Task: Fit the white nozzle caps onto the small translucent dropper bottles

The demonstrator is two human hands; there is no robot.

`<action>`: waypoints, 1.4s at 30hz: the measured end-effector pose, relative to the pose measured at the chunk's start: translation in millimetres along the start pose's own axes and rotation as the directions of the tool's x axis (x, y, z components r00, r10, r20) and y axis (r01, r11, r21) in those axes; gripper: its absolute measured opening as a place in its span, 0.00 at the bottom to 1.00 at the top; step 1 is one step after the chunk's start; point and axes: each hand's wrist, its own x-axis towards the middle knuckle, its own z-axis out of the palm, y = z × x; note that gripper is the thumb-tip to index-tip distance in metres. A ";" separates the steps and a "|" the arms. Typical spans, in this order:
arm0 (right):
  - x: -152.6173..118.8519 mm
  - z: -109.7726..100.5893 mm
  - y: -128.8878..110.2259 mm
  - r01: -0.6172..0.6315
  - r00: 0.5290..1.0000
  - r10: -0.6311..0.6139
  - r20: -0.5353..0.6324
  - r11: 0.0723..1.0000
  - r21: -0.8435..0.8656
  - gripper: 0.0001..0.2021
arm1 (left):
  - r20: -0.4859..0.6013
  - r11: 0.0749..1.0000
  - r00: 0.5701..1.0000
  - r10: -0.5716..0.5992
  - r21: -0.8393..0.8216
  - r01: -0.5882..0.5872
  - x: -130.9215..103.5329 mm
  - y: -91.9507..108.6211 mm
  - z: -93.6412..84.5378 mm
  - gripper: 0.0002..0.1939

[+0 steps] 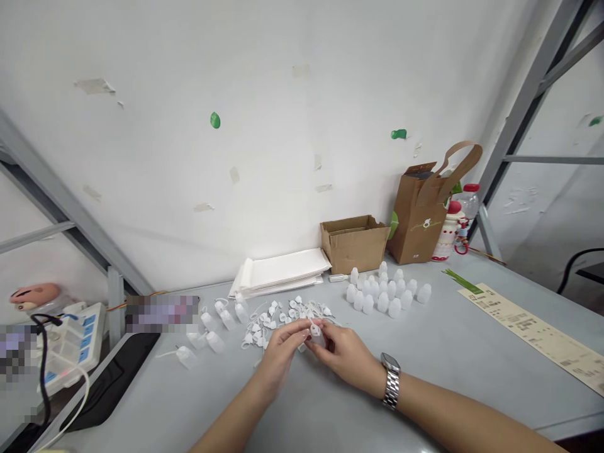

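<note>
Near the front middle of the table, my right hand (348,357) is closed around a small translucent white plastic bottle (318,337). At the bottle's top, the fingers of my left hand (283,349) pinch a white cap (315,328); how far it sits on the neck is unclear. Just beyond my hands lies a pile of loose white caps (271,318) with thin tubes or cords. Several capped bottles (215,341) lie or lean to the left. To the right, a group of similar bottles (383,302) without visible caps stands upright.
Behind are a stack of white paper (283,272), an open cardboard box (356,248) and a brown paper bag (418,220). Printed label strips (533,333) lie on the right. A black mat (113,377) and a compartment box (78,346) with cables are on the left.
</note>
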 end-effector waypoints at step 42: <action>0.2 0.8 0.1 -0.008 0.999 0.007 0.037 0.999 0.035 0.13 | 0.031 0.999 0.999 -0.035 -0.003 0.035 3.2 -3.8 -2.4 0.12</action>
